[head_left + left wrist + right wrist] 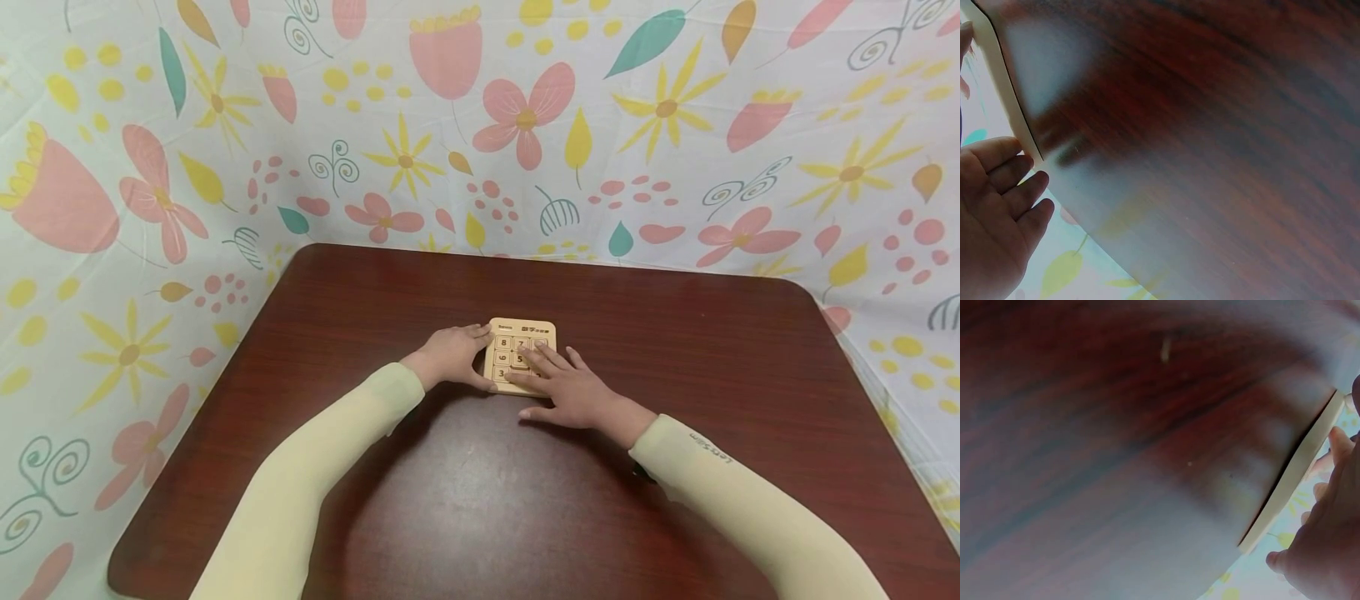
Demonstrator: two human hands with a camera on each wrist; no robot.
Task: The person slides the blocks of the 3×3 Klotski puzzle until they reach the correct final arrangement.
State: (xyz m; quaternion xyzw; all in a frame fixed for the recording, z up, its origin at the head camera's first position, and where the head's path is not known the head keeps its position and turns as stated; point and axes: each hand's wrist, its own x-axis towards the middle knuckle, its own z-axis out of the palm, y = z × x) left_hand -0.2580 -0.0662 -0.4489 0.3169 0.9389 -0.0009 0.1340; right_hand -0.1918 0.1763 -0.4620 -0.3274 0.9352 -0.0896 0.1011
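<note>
A pale wooden number slide puzzle (517,323) lies flat on the table, its square tiles showing digits such as 8, 7, 6, 5 and 3. My left hand (452,357) holds it along the left side, fingers by the far left corner and thumb at the near left corner. Over the right part of the puzzle, my right hand (573,392) is spread, its fingertips touching the tiles and covering some of them. In the left wrist view, the left hand's fingers (1025,187) meet the puzzle's edge (1007,94). The right wrist view catches the puzzle's thin side (1297,469) beside the right hand (1329,544).
A dark reddish-brown table (465,500) with rounded corners carries the puzzle. Behind it and to the sides hangs a white cloth (660,50) printed with flowers and leaves. Both forearms wear pale yellow sleeves (300,467).
</note>
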